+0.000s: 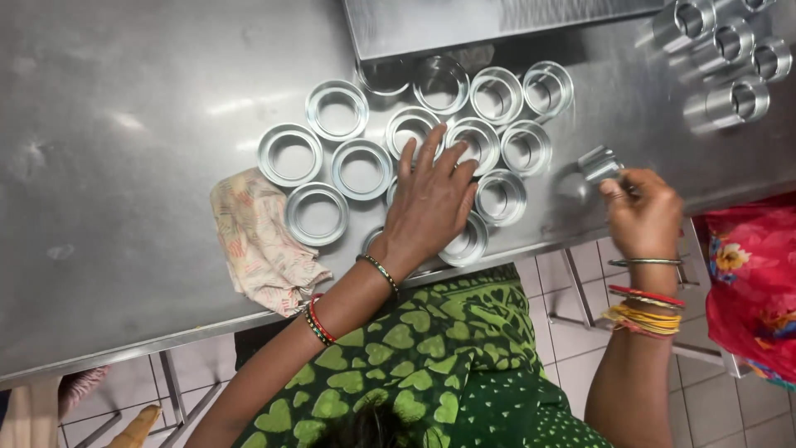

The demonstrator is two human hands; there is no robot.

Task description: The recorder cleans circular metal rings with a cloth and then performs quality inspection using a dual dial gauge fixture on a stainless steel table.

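The left hand lies flat, fingers spread, on a cluster of shallow round metal tins set close together on the steel bench; its grip is released, with the palm and fingers pressing down on the tins rather than closing round any one of them. The right hand is off to the right of the cluster, near the bench's front edge, and its grip is clenched on a small metal cup held tilted between thumb and fingertips just above the bench. The tins sit open side up, rims touching or nearly so, in rough rows below a flat metal tray at the top edge. A crumpled patterned cloth lies just left of the tins, touching the nearest one. More metal cups lie on their sides in a group at the far right corner, well apart from both hands. Both wrists wear bangles.
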